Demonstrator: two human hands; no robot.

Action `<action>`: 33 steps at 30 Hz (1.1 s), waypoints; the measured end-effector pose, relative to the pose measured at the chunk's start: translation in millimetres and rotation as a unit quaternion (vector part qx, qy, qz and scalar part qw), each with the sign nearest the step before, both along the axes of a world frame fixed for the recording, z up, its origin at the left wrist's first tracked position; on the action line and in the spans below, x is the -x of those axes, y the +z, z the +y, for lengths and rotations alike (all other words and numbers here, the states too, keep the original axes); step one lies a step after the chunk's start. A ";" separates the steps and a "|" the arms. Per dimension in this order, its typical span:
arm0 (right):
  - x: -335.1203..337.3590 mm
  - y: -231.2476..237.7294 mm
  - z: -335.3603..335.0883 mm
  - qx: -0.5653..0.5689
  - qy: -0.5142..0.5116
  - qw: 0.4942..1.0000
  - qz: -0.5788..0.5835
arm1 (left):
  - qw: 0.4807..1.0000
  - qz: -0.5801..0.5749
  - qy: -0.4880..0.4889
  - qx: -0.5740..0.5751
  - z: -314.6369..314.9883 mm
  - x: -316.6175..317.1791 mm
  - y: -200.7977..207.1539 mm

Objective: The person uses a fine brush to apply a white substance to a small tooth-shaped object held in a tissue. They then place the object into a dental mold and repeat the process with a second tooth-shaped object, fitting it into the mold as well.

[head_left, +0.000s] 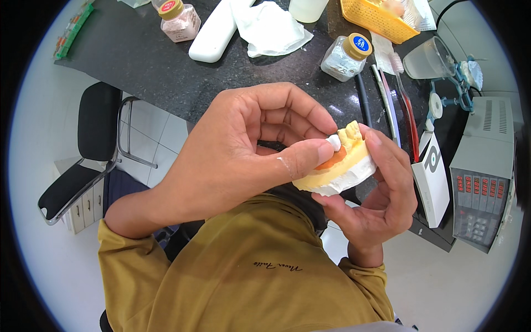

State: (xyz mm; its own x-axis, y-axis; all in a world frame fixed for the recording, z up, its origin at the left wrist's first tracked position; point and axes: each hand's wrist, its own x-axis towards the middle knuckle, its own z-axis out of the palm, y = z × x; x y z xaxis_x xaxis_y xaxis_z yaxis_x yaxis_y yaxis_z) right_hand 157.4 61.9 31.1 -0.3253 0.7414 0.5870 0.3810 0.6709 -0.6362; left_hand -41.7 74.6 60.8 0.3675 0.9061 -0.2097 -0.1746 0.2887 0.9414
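Observation:
A dental cast [344, 176], yellow above with a white plaster base and an orange-red patch, is held up in front of my body. My right hand [390, 191] grips it from the right, fingers along its far side and thumb under the base. Between thumb and forefinger, my left hand [260, 144] pinches a small white tooth crown [334, 142] at the cast's upper edge, beside the yellow teeth [349, 133]. Whether the crown is seated or just touching the cast, I cannot tell. The left thumb covers part of the cast.
On the dark countertop [144, 61] stand two gold-lidded jars, a pink one [181, 25] and a clear one [342, 58]. Crumpled tissue [271, 30], a yellow basket [376, 22], brushes [406, 108], a plastic cup [426, 58], a blue articulator [459, 88] and a grey control unit [481, 171] surround them. A black chair [99, 113] stands left.

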 end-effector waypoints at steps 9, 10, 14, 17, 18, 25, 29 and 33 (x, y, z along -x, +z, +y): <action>-1.5 -0.3 0.1 0.000 -0.003 1.000 -0.002 | 1.000 -0.002 0.004 0.009 -0.4 -1.4 1.5; -1.4 -0.7 0.4 -0.001 -0.002 1.000 0.000 | 1.000 -0.002 0.004 0.012 -0.4 -1.5 1.9; -2.3 -0.7 1.0 -0.004 -0.001 1.000 0.000 | 1.000 0.011 0.004 0.000 -0.2 -0.8 2.9; -2.2 -0.7 1.7 -0.005 0.000 1.000 0.001 | 1.000 0.005 0.001 -0.001 -0.9 0.2 2.5; -2.2 -0.5 1.8 -0.005 0.001 1.000 0.001 | 1.000 -0.008 0.007 0.001 -2.2 0.0 1.2; -2.9 0.7 1.9 -0.009 -0.003 1.000 -0.012 | 0.999 -0.037 0.028 0.012 -3.4 0.2 0.2; -2.7 1.6 2.1 -0.009 -0.002 1.000 -0.012 | 0.999 -0.027 0.018 -0.001 -4.1 2.1 -3.8; -2.6 2.0 2.0 -0.011 0.000 1.000 -0.015 | 0.999 -0.030 0.017 0.008 -4.9 2.4 -1.9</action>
State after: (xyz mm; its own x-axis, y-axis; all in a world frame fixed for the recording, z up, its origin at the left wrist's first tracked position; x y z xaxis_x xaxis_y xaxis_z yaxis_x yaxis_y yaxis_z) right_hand 160.0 64.0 33.2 -0.3431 0.7283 0.5932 0.3992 0.6847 -0.6098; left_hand -44.1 69.7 58.8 0.3500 0.9145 -0.2031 -0.2412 0.2974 0.9238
